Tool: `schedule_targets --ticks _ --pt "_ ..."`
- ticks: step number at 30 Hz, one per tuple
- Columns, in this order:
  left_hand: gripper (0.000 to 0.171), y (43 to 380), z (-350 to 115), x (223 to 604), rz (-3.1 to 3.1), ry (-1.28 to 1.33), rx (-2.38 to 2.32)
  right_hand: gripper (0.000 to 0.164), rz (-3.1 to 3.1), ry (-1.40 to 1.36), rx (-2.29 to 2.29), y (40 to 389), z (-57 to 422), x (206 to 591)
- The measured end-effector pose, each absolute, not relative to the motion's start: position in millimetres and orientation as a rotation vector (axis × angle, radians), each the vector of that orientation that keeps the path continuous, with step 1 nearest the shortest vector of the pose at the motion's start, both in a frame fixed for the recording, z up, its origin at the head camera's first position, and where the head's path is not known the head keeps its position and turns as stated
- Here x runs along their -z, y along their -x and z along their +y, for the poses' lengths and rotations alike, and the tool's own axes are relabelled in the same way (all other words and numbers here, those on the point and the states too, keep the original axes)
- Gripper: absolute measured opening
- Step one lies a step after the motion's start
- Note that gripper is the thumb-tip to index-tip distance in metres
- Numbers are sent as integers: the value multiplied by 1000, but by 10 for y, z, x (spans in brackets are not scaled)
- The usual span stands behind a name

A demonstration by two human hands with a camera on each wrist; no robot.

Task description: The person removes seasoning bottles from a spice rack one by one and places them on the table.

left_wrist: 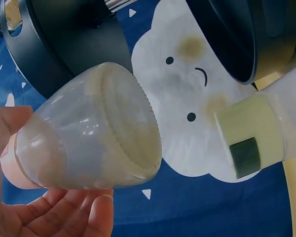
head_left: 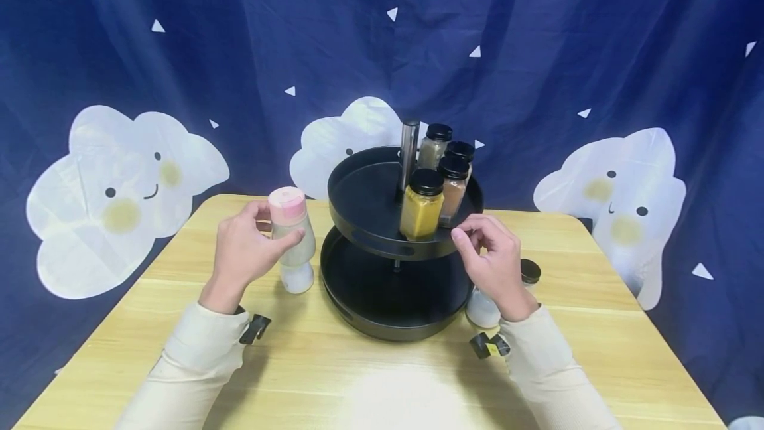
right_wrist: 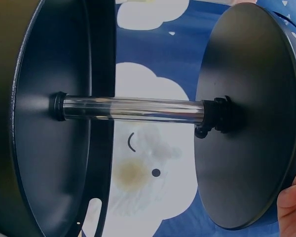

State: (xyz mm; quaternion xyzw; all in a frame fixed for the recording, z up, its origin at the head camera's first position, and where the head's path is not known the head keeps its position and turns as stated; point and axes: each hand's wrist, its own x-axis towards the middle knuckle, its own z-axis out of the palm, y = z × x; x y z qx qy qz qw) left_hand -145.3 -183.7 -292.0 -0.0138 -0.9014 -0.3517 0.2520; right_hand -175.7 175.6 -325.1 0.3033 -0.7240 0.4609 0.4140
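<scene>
My left hand [head_left: 241, 251] grips a translucent seasoning bottle [head_left: 296, 237] with a pink lid, raised left of a black two-tier turntable [head_left: 396, 334]. In the left wrist view the bottle [left_wrist: 89, 133] lies between thumb and fingers, its base toward the turntable. My right hand [head_left: 492, 254] pinches the upper tray's [head_left: 358, 208] front right rim, with fingers curled; the right wrist view shows only fingertips [right_wrist: 290, 197] at that tray's edge. Spice jars with black lids stand on the upper tray, including a yellow one [head_left: 422, 208] and an orange-brown one [head_left: 452, 191].
Below the held bottle stands a white container [head_left: 297, 279], partly hidden. Near my right wrist are a white-bottomed container [head_left: 482, 310] and a black-lidded jar [head_left: 530, 272]. A metal post [right_wrist: 138, 108] joins the tiers. Behind the wooden table [head_left: 382, 383] hangs a blue curtain [head_left: 334, 25].
</scene>
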Motion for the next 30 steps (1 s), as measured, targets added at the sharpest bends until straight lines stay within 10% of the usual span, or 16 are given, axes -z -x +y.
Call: schedule_targets --ticks 30 --pt "52 1458 -1864 3069 -2578 -7 897 12 -1809 -762 -1158 1755 1755 3243"
